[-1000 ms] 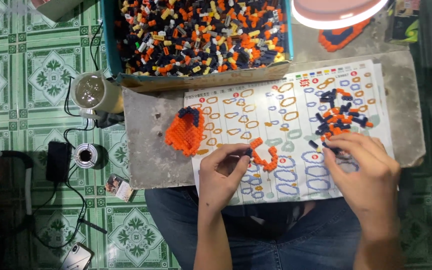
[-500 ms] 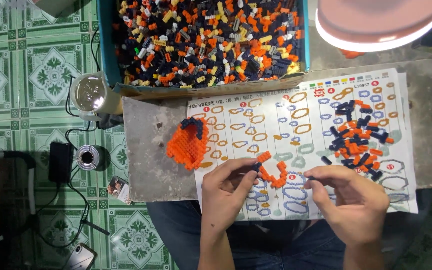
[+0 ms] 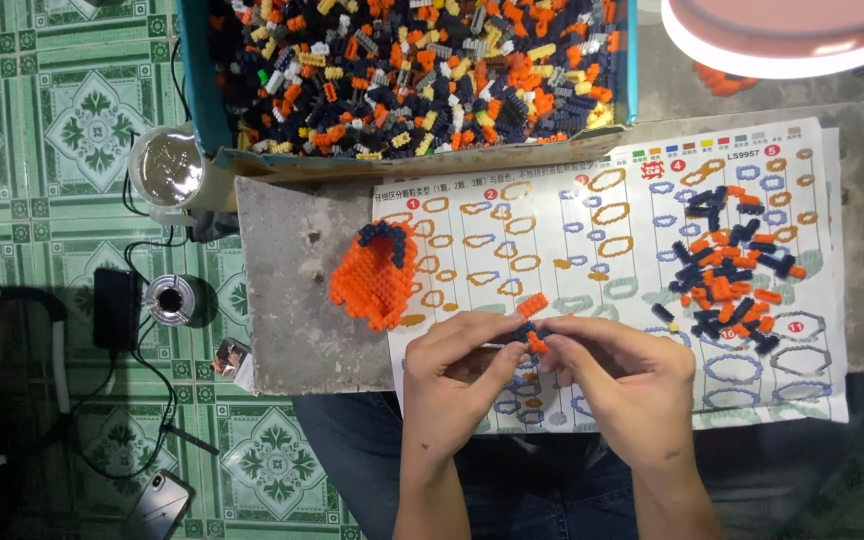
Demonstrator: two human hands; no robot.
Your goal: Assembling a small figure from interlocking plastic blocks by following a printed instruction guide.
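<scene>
Both hands (image 3: 542, 375) pinch a small orange-and-navy brick piece (image 3: 531, 322); partly hidden.

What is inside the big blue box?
The blue box is full of tiny building bricks: orange, dark navy, yellow, grey and white. They pile so thickly that the box's bottom is hidden.

Light comes from round lamp (image 3: 787, 35) at top right; its rim overexposed, glowing pink-white. Instruction sheet (image 3: 612, 260) bright and even under it, print readable but small. Glare spot on shiny lid (image 3: 165, 165) at left. Green floor tiles (image 3: 62, 120) dimmer, lower left corner dark. Soft short shadows under both hands, left hand (image 3: 452, 375) and right hand (image 3: 622, 385). Slight motion blur at fingertips; small piece between them not sharp. Brick box (image 3: 412, 70) saturated, a little noisy. No strong bending at edges.
</scene>
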